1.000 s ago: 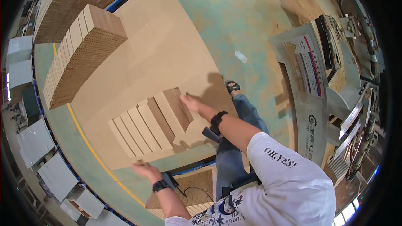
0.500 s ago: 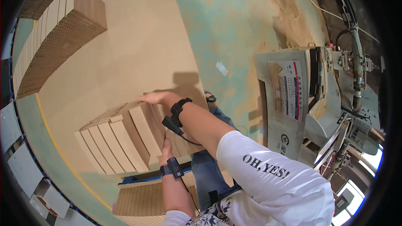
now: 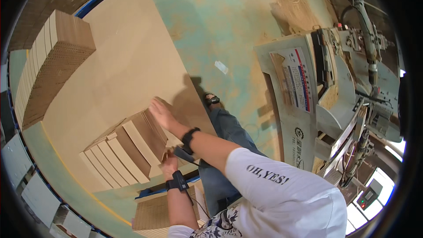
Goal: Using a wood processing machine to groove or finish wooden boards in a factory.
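A row of light-brown boards (image 3: 116,158), likely fibreboard, stands on edge on a large tan sheet (image 3: 132,53). My right hand (image 3: 162,114) is at the far right corner of the row, fingers stretched out and held together, the palm turned toward the boards. At the near right end, my left hand (image 3: 169,164) is beside the boards' edges, its fingers partly hidden, so its grip is unclear. Between the two hands, the rightmost boards show brown faces. Dark straps circle both wrists; a small black device (image 3: 177,180) sits on the left one.
Another long row of boards (image 3: 57,61) stands at the far left of the sheet. Close to my legs, a lower stack (image 3: 152,213) rests beside a blue pallet edge (image 3: 147,189). A grey machine (image 3: 286,101) occupies the right, and a pale scrap (image 3: 221,67) lies on the green floor.
My right hand has turned, its fingers now pointing away from me along the boards' end. My left hand has shifted slightly left. The whole view has swung round.
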Demonstrator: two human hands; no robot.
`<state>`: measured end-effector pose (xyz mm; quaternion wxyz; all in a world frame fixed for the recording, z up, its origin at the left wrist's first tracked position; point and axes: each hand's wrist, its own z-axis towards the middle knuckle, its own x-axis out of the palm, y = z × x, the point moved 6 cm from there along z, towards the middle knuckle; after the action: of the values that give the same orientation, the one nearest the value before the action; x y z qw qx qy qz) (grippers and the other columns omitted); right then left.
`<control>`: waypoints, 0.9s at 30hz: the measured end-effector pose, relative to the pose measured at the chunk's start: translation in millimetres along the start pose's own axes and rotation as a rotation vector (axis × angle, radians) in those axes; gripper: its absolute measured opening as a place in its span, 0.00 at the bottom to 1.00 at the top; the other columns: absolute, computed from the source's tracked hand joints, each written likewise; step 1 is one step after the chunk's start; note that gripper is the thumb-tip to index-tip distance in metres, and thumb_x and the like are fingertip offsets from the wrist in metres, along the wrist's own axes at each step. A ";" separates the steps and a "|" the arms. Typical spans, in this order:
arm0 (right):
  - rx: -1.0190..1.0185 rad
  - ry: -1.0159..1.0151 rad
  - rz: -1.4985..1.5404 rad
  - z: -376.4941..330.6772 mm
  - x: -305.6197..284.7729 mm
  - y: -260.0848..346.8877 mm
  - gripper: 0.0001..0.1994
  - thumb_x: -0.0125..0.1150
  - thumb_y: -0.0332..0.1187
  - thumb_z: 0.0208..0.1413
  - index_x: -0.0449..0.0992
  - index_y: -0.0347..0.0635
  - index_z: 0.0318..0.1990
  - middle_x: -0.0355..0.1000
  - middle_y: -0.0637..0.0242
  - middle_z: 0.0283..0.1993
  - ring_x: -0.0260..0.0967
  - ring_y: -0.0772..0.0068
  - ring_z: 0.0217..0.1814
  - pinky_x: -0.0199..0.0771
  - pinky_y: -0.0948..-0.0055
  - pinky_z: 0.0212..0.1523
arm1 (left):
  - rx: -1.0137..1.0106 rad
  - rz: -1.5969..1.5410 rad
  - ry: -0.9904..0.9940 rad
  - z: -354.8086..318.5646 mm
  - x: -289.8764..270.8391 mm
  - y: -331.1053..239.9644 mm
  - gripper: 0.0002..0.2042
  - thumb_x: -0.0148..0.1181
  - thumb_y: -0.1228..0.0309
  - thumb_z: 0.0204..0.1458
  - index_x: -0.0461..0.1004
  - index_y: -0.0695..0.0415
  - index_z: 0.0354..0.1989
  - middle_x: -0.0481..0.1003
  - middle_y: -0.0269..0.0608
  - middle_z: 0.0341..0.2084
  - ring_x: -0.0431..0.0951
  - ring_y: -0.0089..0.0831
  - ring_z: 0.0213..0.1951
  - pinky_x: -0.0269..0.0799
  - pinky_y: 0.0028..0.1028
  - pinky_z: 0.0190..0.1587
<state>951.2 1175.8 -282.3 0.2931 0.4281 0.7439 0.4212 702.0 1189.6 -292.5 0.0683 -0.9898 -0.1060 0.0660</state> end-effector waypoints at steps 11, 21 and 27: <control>0.585 -0.173 0.439 -315.7 -281.7 1.8 0.19 0.50 0.40 0.60 0.66 0.42 0.56 0.75 0.65 0.44 0.73 0.72 0.41 0.72 0.74 0.41 | 0.208 1.382 0.084 -39.2 -185.8 -24.7 0.31 0.53 0.52 0.56 0.57 0.61 0.61 0.65 0.49 0.53 0.74 0.36 0.41 0.72 0.35 0.35; -0.029 -0.449 1.314 -411.9 -520.3 156.4 0.23 0.46 0.51 0.62 0.70 0.42 0.53 0.75 0.64 0.47 0.74 0.68 0.46 0.71 0.62 0.53 | 0.316 1.643 0.062 -150.1 -140.8 -3.9 0.29 0.58 0.53 0.51 0.64 0.58 0.57 0.71 0.36 0.37 0.70 0.30 0.33 0.67 0.40 0.36; -0.155 -0.481 1.614 -435.2 -593.2 170.6 0.25 0.50 0.55 0.58 0.69 0.48 0.55 0.74 0.72 0.46 0.68 0.73 0.48 0.63 0.66 0.56 | 0.340 1.844 0.306 -200.6 -5.0 134.8 0.25 0.59 0.55 0.50 0.67 0.50 0.56 0.70 0.31 0.40 0.69 0.30 0.38 0.70 0.45 0.40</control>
<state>944.8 535.5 118.2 0.0811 0.8848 0.0962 0.4487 753.3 1033.6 -115.1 0.1456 -0.6582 0.7383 -0.0218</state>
